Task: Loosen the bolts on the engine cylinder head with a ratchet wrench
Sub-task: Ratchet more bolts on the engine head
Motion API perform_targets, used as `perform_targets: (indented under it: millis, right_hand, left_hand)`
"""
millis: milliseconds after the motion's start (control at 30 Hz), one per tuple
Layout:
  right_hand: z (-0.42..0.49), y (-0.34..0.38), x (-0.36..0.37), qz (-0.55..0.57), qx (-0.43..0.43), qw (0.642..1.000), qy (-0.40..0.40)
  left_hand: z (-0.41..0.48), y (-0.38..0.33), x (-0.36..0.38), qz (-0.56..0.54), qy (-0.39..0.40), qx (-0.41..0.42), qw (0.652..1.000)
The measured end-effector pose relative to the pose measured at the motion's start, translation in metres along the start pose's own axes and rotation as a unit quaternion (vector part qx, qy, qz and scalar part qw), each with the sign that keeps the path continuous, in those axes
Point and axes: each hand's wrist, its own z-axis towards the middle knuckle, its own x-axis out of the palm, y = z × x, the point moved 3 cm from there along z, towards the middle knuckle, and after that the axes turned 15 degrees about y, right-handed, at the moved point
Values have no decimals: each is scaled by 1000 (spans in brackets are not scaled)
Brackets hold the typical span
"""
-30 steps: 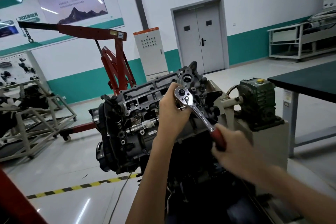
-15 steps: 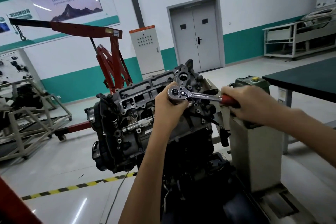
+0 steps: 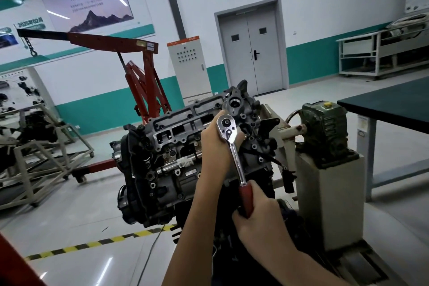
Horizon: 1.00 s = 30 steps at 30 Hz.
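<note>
The grey engine cylinder head (image 3: 183, 130) sits tilted on a stand, centre of view. A chrome ratchet wrench (image 3: 234, 148) with a red handle stands on the head's near right part, head up, handle pointing down toward me. My left hand (image 3: 216, 146) wraps around the ratchet head from behind and holds it against the engine. My right hand (image 3: 257, 213) grips the red handle low down. The bolt under the ratchet head is hidden.
A green gearbox (image 3: 325, 132) on a grey pedestal (image 3: 329, 202) carries the engine stand at right. A dark-topped table (image 3: 394, 104) stands far right. A red engine crane (image 3: 139, 72) and metal racks (image 3: 34, 160) stand left. A yellow-black floor stripe (image 3: 92, 244) runs below.
The wrench handle swung from pointing right, half a second ago, down to pointing toward me; my right hand moved down with it. My left hand stayed on the ratchet head.
</note>
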Motion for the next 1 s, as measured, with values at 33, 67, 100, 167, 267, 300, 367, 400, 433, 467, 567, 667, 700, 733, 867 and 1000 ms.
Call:
perform_targets:
  millis: [33, 67, 100, 167, 267, 300, 367, 400, 433, 467, 567, 667, 700, 733, 867, 1000]
  right_hand:
    - [1, -2, -11, -21, -1, 1000, 14]
    - [2, -5, -25, -63, -2, 997, 33]
    - [4, -8, -44, -124, -8, 991, 48]
    - [14, -9, -88, -274, -35, 959, 64]
    - [40, 6, -144, -432, -71, 897, 61]
    - [47, 12, -153, -459, -79, 883, 53]
    - [54, 16, -156, -470, -84, 878, 42]
    - [52, 12, -150, -448, -78, 889, 46]
    - [47, 5, -141, -416, -64, 905, 53]
    - [38, -1, -127, -375, -45, 924, 61]
    - [10, -7, -76, -198, -21, 979, 37]
    - [-1, 0, -23, -41, -18, 999, 2]
    - [-2, 3, -10, -16, -19, 1000, 6]
    - [-1, 3, -3, -8, -20, 1000, 10]
    - [5, -7, -42, -115, -22, 992, 53]
    - [36, -6, -126, -376, -54, 921, 84]
  left_hand:
    - [1, 1, 0, -3, -2, -7, 1000]
    - [3, 2, -1, -2, -4, -16, 1000]
    - [4, 3, -1, 2, -3, -22, 1000]
    - [7, 1, -1, 13, 10, -18, 1000]
    - [9, -1, -4, 9, 41, -2, 999]
    - [9, -1, -5, 8, 50, -3, 999]
    - [9, 1, -8, 6, 64, -13, 998]
    - [7, 3, -8, 6, 66, -15, 998]
    - [5, 3, -9, 11, 61, -9, 998]
    - [2, 2, -8, 21, 52, 5, 998]
    - [-1, -3, -3, 59, 14, 35, 998]
    - [2, -4, 3, 27, -20, 5, 999]
    - [2, -4, 3, 6, -28, -1, 1000]
    - [2, -3, 3, -12, -34, -4, 999]
    - [5, 0, 0, -21, -22, -28, 999]
    - [8, 1, -2, -13, 8, -32, 999]
